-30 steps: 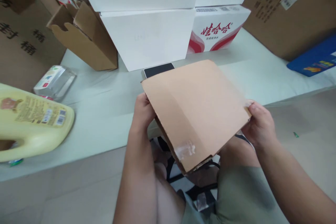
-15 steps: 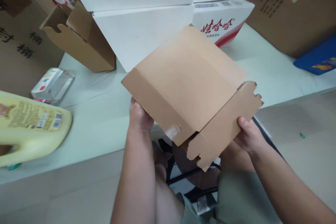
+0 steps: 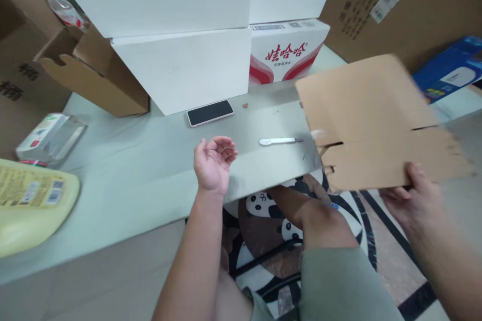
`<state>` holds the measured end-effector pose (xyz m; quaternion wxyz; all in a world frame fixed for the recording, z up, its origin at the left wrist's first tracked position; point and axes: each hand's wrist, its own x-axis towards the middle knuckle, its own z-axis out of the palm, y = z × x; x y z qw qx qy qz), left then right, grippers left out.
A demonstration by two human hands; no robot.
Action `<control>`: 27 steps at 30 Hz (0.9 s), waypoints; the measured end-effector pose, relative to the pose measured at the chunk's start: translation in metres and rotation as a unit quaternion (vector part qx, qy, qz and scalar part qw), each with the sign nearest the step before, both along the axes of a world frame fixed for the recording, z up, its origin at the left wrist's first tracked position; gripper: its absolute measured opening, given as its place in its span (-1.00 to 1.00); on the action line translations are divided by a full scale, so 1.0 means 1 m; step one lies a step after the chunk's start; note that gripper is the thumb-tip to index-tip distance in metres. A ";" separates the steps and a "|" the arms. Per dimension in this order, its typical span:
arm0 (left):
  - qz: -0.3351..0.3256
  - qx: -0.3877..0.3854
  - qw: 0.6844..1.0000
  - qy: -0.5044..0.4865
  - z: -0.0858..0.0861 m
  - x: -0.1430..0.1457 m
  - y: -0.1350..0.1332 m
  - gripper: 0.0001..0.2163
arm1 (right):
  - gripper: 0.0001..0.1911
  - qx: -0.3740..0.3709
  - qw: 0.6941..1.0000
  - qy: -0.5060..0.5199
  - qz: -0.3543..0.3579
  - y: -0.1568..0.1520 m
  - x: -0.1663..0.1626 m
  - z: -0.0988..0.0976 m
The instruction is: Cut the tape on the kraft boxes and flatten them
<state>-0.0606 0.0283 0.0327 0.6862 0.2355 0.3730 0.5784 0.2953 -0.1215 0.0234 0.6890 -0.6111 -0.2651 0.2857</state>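
My right hand (image 3: 412,198) grips the lower edge of a brown cardboard box (image 3: 365,105), unfolded nearly flat, with notched tabs at its ends. The cardboard is held out over the table's right part and front edge. My left hand (image 3: 214,165) holds nothing; its palm faces up with the fingers apart and slightly curled, above the table (image 3: 150,175). Just beyond it lies a phone (image 3: 211,113) with a dark screen. Between the left hand and the cardboard is a white, slim craft knife (image 3: 279,141), its tip pointing right.
White cartons (image 3: 184,70) and a red-printed white carton (image 3: 286,55) stand at the back. To the left are an open cardboard box (image 3: 101,75), a clear plastic container (image 3: 52,135) and a yellow jug (image 3: 37,205). A blue package (image 3: 448,70) sits at far right.
My left hand has let go of the cardboard box. My right hand has carried it to the right, turning it and uncovering the phone and the craft knife. The view has shifted slightly.
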 end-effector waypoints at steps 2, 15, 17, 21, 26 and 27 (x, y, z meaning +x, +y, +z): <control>-0.004 -0.015 1.000 0.000 0.001 0.002 -0.001 -0.61 | -0.59 0.020 0.983 -0.017 -0.183 0.009 0.015 0.008; 0.005 -0.022 1.000 0.001 0.000 0.008 0.004 -0.64 | -0.70 -0.126 0.978 -0.160 -0.040 0.211 0.059 0.076; 0.006 -0.023 1.000 0.009 -0.001 0.004 0.005 -0.64 | -0.74 -0.163 0.971 -0.172 0.004 0.216 0.045 0.053; 0.017 -0.013 1.000 0.014 -0.002 -0.005 0.006 -0.64 | -0.76 -0.243 0.937 -0.248 0.051 0.186 0.015 -0.017; 0.026 -0.011 1.000 -0.002 -0.001 -0.009 0.004 -0.64 | -0.50 -0.286 0.805 -0.505 0.122 0.157 0.005 -0.064; 0.027 -0.009 1.000 -0.003 0.000 -0.008 0.004 -0.64 | -0.45 -0.295 0.779 -0.540 0.123 0.156 0.006 -0.066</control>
